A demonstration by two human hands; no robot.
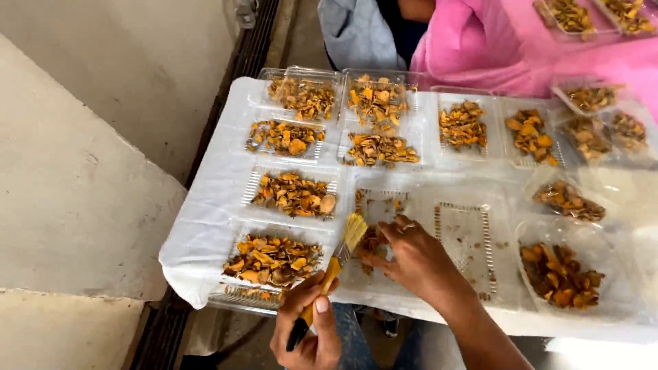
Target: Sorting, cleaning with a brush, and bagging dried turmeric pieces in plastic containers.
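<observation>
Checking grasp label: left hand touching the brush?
Touching. Head view shows the left hand wrapped around the brush handle, fingers closed on it.
</observation>
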